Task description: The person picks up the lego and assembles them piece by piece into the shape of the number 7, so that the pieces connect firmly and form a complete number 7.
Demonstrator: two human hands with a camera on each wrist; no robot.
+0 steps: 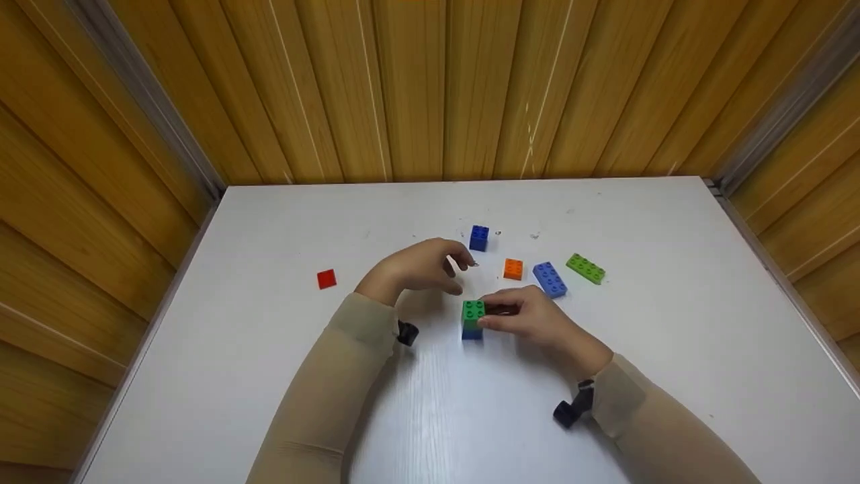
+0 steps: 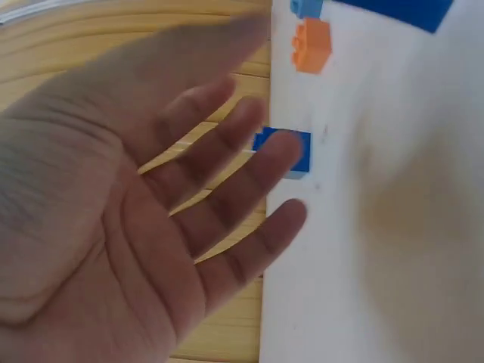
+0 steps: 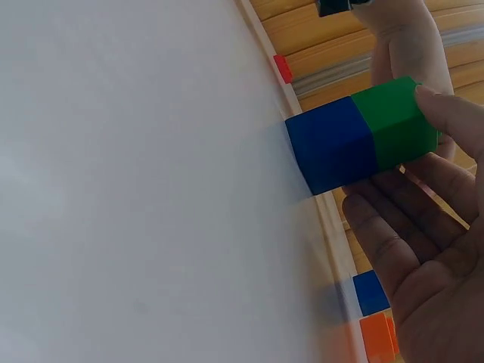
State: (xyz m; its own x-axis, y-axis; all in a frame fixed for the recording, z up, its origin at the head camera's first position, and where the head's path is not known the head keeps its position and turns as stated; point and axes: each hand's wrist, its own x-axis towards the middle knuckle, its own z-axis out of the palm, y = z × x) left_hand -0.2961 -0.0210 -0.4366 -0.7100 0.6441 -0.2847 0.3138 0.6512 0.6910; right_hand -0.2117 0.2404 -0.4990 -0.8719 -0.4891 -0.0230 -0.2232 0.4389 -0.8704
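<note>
A green square brick (image 1: pixel 473 310) sits on top of a dark blue brick (image 1: pixel 472 334), the two forming a small stack on the white table. My right hand (image 1: pixel 541 323) pinches the green brick from the right, thumb on the near side. In the right wrist view the green brick (image 3: pixel 393 121) and dark blue brick (image 3: pixel 331 147) meet flush, with the other fingers beside them. My left hand (image 1: pixel 424 266) hovers left of and beyond the stack, fingers spread and loosely bent, holding nothing. Its palm (image 2: pixel 144 227) shows bare in the left wrist view.
Beyond the hands stands another dark blue brick (image 1: pixel 479 238). An orange brick (image 1: pixel 512 269), a long periwinkle-blue brick (image 1: pixel 549 279) and a lime green brick (image 1: pixel 585 268) lie to the right. Far left is a flat red piece (image 1: pixel 326 279). Wood-patterned panels (image 1: pixel 416 94) border the table.
</note>
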